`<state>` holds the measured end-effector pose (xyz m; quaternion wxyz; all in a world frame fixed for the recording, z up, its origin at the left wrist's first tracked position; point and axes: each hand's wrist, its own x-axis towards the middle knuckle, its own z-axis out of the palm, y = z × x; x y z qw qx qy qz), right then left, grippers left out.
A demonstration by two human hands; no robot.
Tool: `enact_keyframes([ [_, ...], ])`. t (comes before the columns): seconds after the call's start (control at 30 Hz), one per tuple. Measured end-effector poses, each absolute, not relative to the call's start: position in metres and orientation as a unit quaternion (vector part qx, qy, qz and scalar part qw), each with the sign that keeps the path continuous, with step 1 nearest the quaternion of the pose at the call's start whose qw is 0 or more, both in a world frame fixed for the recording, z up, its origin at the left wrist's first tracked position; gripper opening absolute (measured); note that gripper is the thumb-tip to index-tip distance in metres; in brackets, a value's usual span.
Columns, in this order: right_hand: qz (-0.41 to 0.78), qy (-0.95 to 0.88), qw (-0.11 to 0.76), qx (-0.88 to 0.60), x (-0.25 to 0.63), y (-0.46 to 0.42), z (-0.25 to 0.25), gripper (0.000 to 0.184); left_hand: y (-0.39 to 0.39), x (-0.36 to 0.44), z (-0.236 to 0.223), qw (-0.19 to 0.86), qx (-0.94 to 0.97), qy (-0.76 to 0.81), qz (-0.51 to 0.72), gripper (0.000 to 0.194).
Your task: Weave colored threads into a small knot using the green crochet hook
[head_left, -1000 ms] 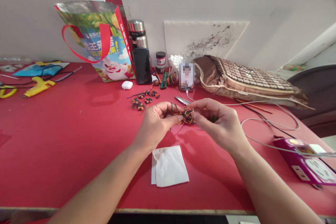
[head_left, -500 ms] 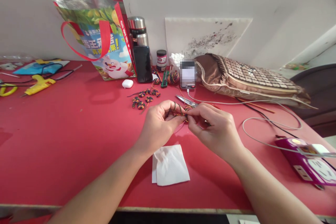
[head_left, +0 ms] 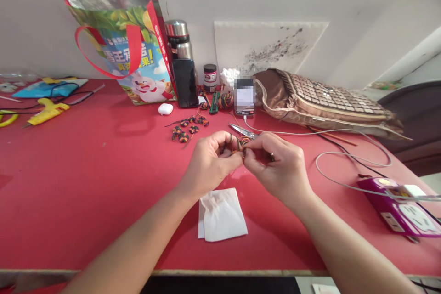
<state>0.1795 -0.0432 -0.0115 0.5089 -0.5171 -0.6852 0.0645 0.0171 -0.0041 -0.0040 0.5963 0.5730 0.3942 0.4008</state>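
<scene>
Above the middle of the red table, my left hand [head_left: 215, 155] is closed, pinching a small piece of multicoloured yarn work [head_left: 236, 150]. Dark yarn loops over its raised index finger. My right hand [head_left: 277, 158] meets it fingertip to fingertip, closed in a pencil-like grip on a thin crochet hook [head_left: 272, 156]; only a shiny bit shows by the palm, the rest is hidden by the fingers. Loose yarn [head_left: 244, 140] lies just behind the fingertips, beside scissors [head_left: 243, 131] with their blades pointing left. Several small crocheted pieces [head_left: 183, 137] in the same colours lie to the left.
A folded white tissue [head_left: 223, 216] lies in front of my hands. Behind stand a ball of yarn [head_left: 226, 100], a propped phone [head_left: 244, 97], a dark phone [head_left: 185, 83] and a shopping bag [head_left: 138, 55]. A cable [head_left: 320, 158] and purple power strip [head_left: 389, 206] are right, a yellow glue gun [head_left: 48, 111] left.
The view has shifted slightly. My right fingertips have drawn in a little against the yarn work; both hands keep their grip.
</scene>
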Motion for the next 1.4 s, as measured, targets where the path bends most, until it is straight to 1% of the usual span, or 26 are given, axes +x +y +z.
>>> enact_keyframes([
  [0.1,0.110,-0.650,0.531,-0.532,0.177,-0.043,-0.008,0.015,-0.004,0.018,-0.003,0.624,0.542,0.381,0.414,0.015],
  [0.17,0.167,-0.615,0.543,-0.547,0.177,-0.043,-0.006,0.011,-0.003,0.018,-0.002,0.653,0.510,0.369,0.421,0.018],
  [0.27,0.341,-0.548,0.536,-0.545,0.182,-0.039,-0.003,0.010,-0.002,0.017,-0.001,0.718,0.435,0.365,0.402,0.025],
  [0.37,0.526,-0.462,0.510,-0.500,0.190,-0.034,0.000,0.020,0.000,0.017,0.002,0.767,0.359,0.377,0.376,0.029],
  [0.47,0.601,-0.398,0.502,-0.479,0.195,-0.032,0.003,0.025,0.000,0.017,0.003,0.780,0.327,0.381,0.373,0.031],
  [0.57,0.619,-0.373,0.501,-0.477,0.197,-0.032,0.005,0.027,0.000,0.017,0.004,0.778,0.324,0.383,0.379,0.031],
  [0.8,0.614,-0.359,0.509,-0.484,0.190,-0.034,0.007,0.036,-0.003,0.017,0.004,0.766,0.336,0.377,0.399,0.032],
  [0.97,0.628,-0.340,0.515,-0.474,0.187,-0.034,0.007,0.040,-0.005,0.017,0.001,0.733,0.380,0.379,0.417,0.029],
  [1.13,0.643,-0.319,0.513,-0.471,0.188,-0.034,0.008,0.034,-0.005,0.019,-0.002,0.715,0.420,0.358,0.429,0.029],
  [1.27,0.629,-0.329,0.513,-0.483,0.189,-0.033,0.006,0.025,-0.005,0.020,-0.002,0.708,0.430,0.359,0.431,0.029],
  [1.33,0.601,-0.352,0.519,-0.497,0.188,-0.033,0.004,0.021,-0.004,0.020,-0.002,0.712,0.421,0.365,0.427,0.029],
  [1.4,0.545,-0.392,0.531,-0.517,0.186,-0.034,0.003,0.015,-0.004,0.020,-0.001,0.723,0.400,0.374,0.421,0.032],
])
